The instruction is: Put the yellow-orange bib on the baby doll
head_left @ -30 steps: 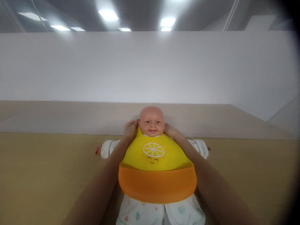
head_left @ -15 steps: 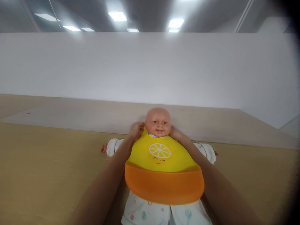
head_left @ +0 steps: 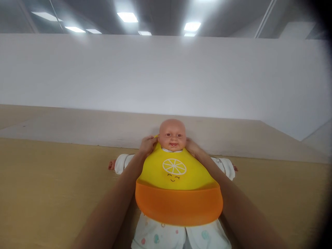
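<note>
A baby doll (head_left: 172,129) lies on its back, arms out to the sides, in white clothes with coloured dots. Over its chest is a yellow silicone bib (head_left: 158,173) with a white citrus slice, a smiling face and an orange catch pocket (head_left: 178,207). At the left side of the doll's neck, my left hand (head_left: 147,145) is closed on the bib's neck strap, a bit of yellow showing at the fingers. My right hand (head_left: 192,147) is at the other side of the neck, its fingers hidden behind the doll's head.
The doll rests on a tan wooden surface (head_left: 57,186). Behind its head runs a paler grey-beige strip (head_left: 116,128), and beyond that stands a white wall (head_left: 155,76). Ceiling lights (head_left: 127,17) shine above the wall.
The whole view has shifted a little, so the doll and bib appear slightly further left. My left hand's fingers have moved a little at the strap; both hands stay beside the neck.
</note>
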Demonstrator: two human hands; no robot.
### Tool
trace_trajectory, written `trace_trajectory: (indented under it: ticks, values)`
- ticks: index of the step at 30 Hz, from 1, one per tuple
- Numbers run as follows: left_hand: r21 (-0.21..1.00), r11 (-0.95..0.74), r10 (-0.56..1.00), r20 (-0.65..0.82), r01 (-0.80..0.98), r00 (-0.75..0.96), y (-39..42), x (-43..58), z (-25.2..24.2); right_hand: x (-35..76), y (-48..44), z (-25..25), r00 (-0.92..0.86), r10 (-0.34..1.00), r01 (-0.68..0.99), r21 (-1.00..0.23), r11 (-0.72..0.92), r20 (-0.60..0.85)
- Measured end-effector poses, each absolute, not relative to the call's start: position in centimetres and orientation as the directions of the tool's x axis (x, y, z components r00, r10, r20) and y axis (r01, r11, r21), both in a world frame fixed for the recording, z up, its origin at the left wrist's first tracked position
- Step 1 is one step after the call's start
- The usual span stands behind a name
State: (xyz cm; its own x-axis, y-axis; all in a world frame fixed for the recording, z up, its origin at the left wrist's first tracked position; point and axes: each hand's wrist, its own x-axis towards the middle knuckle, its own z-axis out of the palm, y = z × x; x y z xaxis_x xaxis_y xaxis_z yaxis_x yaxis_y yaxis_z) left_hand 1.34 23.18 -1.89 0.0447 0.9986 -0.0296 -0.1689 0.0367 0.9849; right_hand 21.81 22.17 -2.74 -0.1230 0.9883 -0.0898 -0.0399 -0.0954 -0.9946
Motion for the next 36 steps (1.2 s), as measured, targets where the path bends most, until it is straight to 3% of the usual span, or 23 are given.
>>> trace_trajectory:
  ticks: [16,29,36]
  values:
    - [0.994,0.071,0.996,-0.065,-0.084,0.069,22.5,1.3,-1.1,21.0,21.8,-2.1,-0.074,0.997,-0.077,-0.996,-0.035,-0.029]
    - [0.999,0.028,0.998,-0.030,0.032,0.052,23.3,0.7,-2.0,21.3,21.7,-1.0,-0.121,0.987,-0.039,-0.993,-0.115,-0.110]
    - [0.999,-0.019,0.998,0.016,0.042,0.056,23.5,0.5,-2.0,21.3,21.7,-1.7,-0.194,0.981,-0.110,-0.993,-0.050,-0.028]
